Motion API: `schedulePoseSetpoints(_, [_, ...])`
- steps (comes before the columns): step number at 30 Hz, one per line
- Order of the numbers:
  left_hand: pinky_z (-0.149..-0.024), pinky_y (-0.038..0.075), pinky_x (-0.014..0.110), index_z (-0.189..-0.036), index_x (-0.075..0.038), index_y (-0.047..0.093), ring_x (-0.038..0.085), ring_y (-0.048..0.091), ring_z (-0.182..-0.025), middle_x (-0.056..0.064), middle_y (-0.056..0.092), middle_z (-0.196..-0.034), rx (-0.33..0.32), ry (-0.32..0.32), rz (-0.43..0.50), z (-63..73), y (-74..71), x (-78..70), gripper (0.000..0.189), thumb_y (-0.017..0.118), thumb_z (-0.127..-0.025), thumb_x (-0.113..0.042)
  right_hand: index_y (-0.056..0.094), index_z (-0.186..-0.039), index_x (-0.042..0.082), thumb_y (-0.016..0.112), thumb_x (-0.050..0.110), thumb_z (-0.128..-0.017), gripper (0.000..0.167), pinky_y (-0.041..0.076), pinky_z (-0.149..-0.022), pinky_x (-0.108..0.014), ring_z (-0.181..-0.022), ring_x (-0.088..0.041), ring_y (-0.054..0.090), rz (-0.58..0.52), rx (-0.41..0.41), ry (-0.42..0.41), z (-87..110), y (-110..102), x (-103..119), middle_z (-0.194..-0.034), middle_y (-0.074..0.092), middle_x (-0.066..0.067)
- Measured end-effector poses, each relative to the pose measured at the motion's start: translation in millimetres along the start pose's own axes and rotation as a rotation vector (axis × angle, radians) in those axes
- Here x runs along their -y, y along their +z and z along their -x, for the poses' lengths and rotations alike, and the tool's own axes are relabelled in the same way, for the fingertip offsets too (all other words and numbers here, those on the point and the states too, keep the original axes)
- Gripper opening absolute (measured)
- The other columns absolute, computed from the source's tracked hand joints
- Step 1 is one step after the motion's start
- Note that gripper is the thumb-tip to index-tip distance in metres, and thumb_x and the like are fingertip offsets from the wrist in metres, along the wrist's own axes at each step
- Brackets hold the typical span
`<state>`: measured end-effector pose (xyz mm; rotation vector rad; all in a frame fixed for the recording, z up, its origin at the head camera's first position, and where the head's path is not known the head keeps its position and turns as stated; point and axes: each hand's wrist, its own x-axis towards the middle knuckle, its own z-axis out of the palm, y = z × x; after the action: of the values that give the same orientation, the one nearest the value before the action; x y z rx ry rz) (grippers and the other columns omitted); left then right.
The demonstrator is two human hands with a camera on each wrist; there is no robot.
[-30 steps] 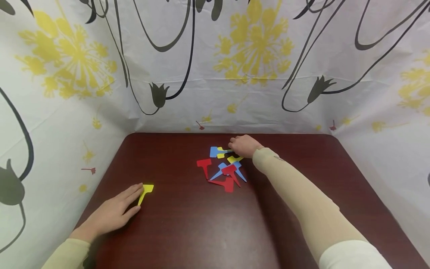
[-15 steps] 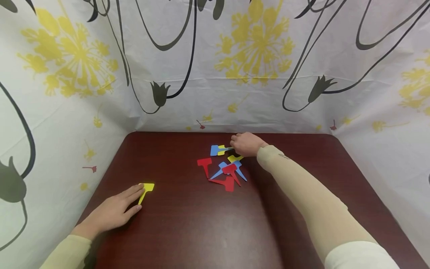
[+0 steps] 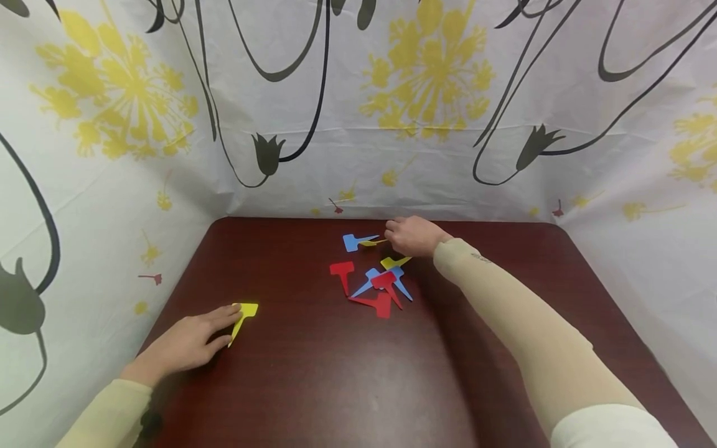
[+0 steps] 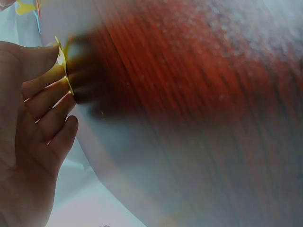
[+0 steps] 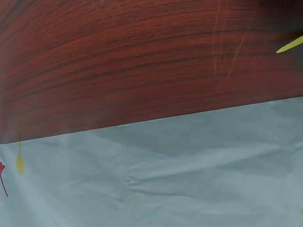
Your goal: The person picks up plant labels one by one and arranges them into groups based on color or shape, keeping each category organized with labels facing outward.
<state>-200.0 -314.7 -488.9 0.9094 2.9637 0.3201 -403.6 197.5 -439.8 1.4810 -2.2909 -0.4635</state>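
Note:
Over the far side of the table, my right hand pinches a yellow T-shaped plant label by its stem end; the label looks tilted, and a yellow tip shows at the right wrist view's edge. A blue plant label lies just left of it. At the left, my left hand rests its extended fingers on another yellow plant label, thumb near its stem. In the left wrist view this label is seen edge-on by the thumb and fingertips.
Nearer the middle lie several labels: a red one alone, a yellow one, and an overlapping group with a red label, blue labels and a lower red label. Patterned cloth surrounds the brown table.
My right hand has drawn back slightly with the yellow label, which has come away from under the blue one and tilted. The blue label has turned and shifted a little. My left hand has hardly moved.

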Motion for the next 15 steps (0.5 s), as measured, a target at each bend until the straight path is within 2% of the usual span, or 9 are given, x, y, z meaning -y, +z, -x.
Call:
schedulePoseSetpoints(8, [-0.098, 0.049, 0.052, -0.146, -0.009, 0.054, 0.033, 0.053, -0.132, 0.013, 0.049, -0.151, -0.001, 0.007, 0.015, -0.1, -1.3, 0.3, 0.061, 0.071, -0.094, -0.036, 0.061, -0.090, 0.008, 0.071, 0.016, -0.090, 0.013, 0.055, -0.058, -0.033, -0.070, -0.021, 0.057, -0.092, -0.073, 0.072, -10.4, -9, -6, -0.082, 0.056, -0.006])
schedulePoseSetpoints(15, [-0.096, 0.051, 0.051, -0.147, -0.010, 0.054, 0.031, 0.054, -0.130, 0.012, 0.050, -0.150, -0.007, 0.026, -0.001, 1.0, -0.2, 1.1, 0.058, 0.071, -0.095, -0.029, 0.059, -0.091, 0.009, 0.076, 0.019, -0.090, 0.020, 0.055, -0.063, -0.032, -0.073, -0.021, 0.058, -0.148, -0.113, 0.108, -20.9, -15, -3, -0.083, 0.058, -0.005])
